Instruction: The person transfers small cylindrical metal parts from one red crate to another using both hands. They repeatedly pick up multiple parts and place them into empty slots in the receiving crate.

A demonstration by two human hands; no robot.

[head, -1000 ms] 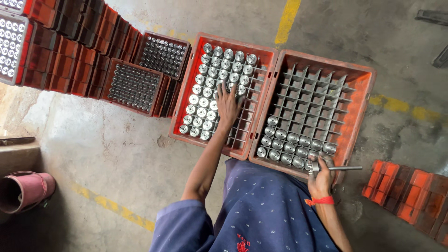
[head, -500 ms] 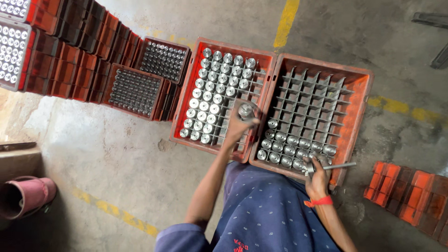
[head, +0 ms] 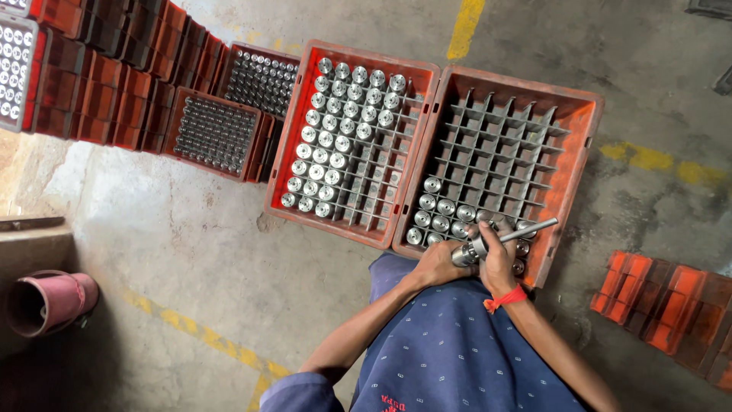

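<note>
My left hand grips a short silver metal cylinder just above the near edge of the right red crate. My right hand, with a red band at the wrist, holds a thin metal rod whose end meets the cylinder. That crate has a grey grid of cells, and only its near rows hold cylinders. The left red crate beside it is mostly filled with upright silver cylinders, except some cells along its right side and near corner.
More red crates full of small metal parts are stacked at the upper left. Overturned red crates lie at the right. A pink pipe-like vessel sits at the left on the concrete floor with yellow lines.
My left hand lifted a cylinder out of the left crate and carried it right to my right hand, where the rod now meets it.
</note>
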